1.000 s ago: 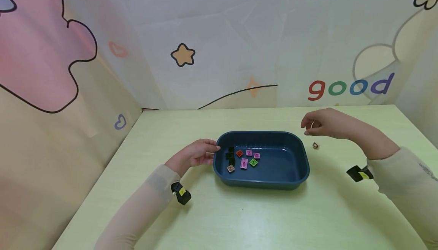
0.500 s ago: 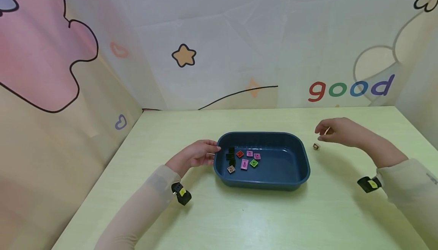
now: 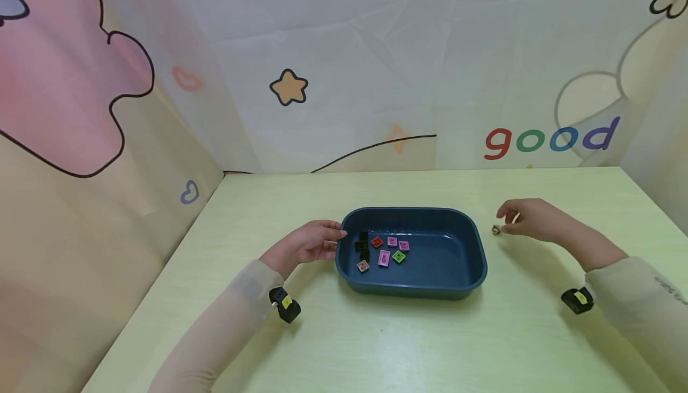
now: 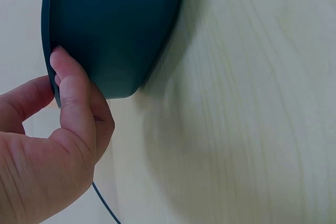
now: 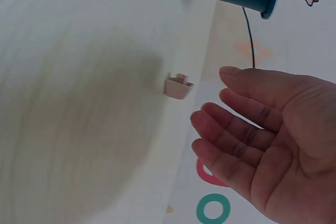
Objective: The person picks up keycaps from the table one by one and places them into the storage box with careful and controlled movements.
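Observation:
A dark blue plastic tub [image 3: 430, 275] stands on the table. At its left end my left hand [image 3: 307, 241] pinches the rim; in the left wrist view the fingers [image 4: 76, 103] lie against the outer wall. Inside, toward the left, are small building bricks: a red brick [image 3: 377, 242], a green brick [image 3: 398, 256], several pink bricks, including a larger pink one [image 3: 384, 258], a beige brick [image 3: 362, 266] and some black ones [image 3: 361, 246]. Right of the tub, my right hand [image 3: 529, 221] hovers beside a loose beige brick [image 5: 178, 87], fingers loosely bent, a gap between them and it.
The pale green-yellow table [image 3: 344, 345] extends around the tub. A printed cloth backdrop [image 3: 365, 70] rises behind its far edge and along the left side. A small wrist camera sits on each wrist, the right one [image 3: 577, 300] hanging below the sleeve.
My right hand has moved right and then down, from beside the tub's far right corner to the loose beige brick. The left hand and the tub have stayed in place.

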Demonstrator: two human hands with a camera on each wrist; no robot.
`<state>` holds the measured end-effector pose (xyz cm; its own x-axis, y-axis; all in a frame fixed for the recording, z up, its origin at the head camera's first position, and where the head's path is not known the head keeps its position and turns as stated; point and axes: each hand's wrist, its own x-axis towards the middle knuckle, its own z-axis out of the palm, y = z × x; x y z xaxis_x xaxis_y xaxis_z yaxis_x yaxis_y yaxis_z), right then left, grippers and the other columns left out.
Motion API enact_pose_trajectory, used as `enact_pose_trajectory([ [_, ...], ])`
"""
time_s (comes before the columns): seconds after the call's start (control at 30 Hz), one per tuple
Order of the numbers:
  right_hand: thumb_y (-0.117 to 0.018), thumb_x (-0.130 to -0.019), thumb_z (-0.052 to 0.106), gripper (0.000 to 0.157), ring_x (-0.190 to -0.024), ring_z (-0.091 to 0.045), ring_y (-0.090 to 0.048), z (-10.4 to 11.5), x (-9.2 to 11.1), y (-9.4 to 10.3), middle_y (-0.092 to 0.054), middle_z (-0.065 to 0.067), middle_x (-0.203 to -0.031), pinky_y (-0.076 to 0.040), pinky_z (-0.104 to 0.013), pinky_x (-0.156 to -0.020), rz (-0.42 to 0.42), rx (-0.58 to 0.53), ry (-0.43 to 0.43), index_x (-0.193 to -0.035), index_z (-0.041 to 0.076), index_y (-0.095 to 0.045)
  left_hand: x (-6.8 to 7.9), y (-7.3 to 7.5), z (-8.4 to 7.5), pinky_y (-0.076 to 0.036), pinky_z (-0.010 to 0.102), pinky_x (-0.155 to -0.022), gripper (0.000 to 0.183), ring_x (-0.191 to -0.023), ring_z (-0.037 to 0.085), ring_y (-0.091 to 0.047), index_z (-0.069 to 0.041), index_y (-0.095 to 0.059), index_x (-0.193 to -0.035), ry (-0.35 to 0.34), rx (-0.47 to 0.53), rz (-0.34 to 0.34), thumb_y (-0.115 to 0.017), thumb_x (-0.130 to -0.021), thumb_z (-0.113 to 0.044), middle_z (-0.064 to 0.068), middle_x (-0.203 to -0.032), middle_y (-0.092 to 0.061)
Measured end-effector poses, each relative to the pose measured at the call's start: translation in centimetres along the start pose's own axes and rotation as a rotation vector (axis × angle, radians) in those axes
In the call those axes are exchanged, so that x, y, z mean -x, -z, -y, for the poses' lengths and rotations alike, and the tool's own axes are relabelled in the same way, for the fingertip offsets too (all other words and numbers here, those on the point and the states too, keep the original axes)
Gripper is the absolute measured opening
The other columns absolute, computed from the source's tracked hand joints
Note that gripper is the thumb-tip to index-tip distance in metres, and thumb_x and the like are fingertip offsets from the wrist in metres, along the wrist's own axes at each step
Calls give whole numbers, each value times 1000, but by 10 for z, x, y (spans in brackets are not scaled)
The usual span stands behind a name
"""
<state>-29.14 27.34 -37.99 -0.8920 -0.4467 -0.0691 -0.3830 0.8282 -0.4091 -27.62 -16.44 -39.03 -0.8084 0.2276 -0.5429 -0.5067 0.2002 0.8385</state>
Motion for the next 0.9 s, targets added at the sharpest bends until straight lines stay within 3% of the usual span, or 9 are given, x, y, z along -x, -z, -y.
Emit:
enact_pose_trajectory([
  [0.3,-74,-91,12,26,-79,-20,-59,-9,-10,-15,-68,-12,-89,-53,-31,-70,30,-6,-30,-107,-7,-66,1,-1,0,-57,18,-59,11,-71,10,-60,-8,-54,-116,-10,1,0,-53,-106,-12,0,-89,-60],
  [0.63,-70,-91,5,14,-78,-22,-57,-10,-19,-23,-68,-16,-88,-52,-32,-72,19,-1,-66,-99,-6,-67,-1,0,0,-57,17,-59,17,-73,10,-60,-6,-54,-122,-4,-19,-13,-54,-106,-13,0,-90,-60],
  [0.9,-67,-91,0,9,-80,-23,-58,-9,-17,-21,-69,-17,-90,-57,-41,-78,18,17,-57,-98,-6,-68,-1,0,0,-57,17,-59,19,-72,10,-60,-6,-53,-124,7,-15,-15,-54,-106,-12,1,-91,-60],
])
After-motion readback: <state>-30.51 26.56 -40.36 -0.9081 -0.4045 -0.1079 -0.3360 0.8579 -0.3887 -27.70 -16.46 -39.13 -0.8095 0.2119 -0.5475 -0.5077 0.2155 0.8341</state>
